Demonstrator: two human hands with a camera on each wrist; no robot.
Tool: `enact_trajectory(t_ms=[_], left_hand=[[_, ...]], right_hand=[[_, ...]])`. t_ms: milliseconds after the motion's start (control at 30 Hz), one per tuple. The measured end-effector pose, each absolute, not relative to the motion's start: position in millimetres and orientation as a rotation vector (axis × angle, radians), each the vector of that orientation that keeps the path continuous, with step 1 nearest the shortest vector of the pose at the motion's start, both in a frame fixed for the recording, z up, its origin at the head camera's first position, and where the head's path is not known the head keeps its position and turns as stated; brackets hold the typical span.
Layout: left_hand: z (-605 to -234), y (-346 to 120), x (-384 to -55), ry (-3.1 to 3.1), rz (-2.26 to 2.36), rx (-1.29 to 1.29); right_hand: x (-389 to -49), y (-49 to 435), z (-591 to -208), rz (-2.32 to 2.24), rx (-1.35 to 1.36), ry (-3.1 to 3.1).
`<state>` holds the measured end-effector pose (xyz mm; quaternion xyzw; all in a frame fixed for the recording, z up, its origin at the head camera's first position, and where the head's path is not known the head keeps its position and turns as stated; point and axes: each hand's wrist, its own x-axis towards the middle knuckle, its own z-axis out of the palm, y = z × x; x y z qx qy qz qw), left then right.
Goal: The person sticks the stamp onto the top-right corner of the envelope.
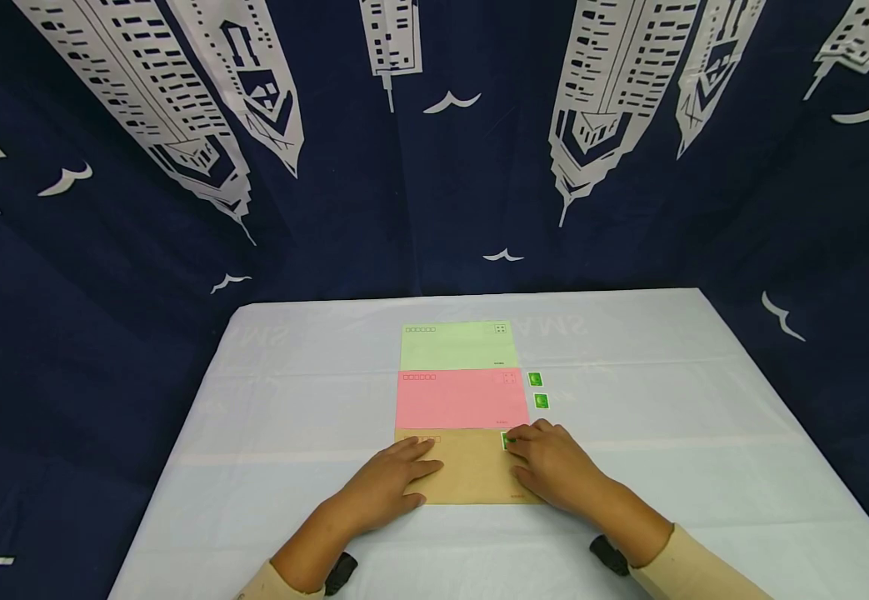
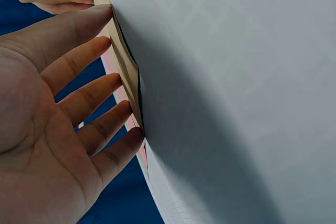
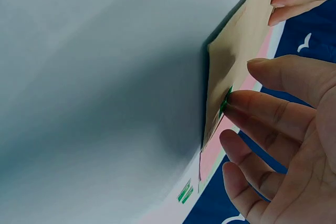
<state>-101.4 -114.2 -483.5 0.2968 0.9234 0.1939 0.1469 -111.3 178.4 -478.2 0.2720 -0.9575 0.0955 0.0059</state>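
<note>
A tan envelope [image 1: 471, 479] lies nearest the person on the white table. My left hand [image 1: 389, 483] rests on its left part with fingers spread; in the left wrist view the fingertips and thumb touch the paper. At its upper right corner sits a small green stamp [image 1: 506, 441], partly covered by the fingertips of my right hand [image 1: 557, 467]. The right wrist view shows the index and middle fingertips touching this stamp [image 3: 226, 101], the thumb held apart. Above the tan one lie a pink envelope [image 1: 460, 402] and a light green envelope [image 1: 456, 350].
Two more green stamps, an upper stamp [image 1: 535, 379] and a lower stamp [image 1: 541, 401], lie right of the pink envelope. The white-covered table [image 1: 292, 400] ends at the back against a dark blue cloth [image 1: 419, 208] printed with white buildings and birds.
</note>
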Motion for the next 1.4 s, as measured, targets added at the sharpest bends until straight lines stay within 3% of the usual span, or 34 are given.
enact_trajectory(t_ms=[1400], left_hand=[[-484.2, -113.9, -101.2, 2.658, 0.572, 0.860]], right_hand=[[-139.7, 174.7, -493.5, 0.581, 0.756, -2.911]])
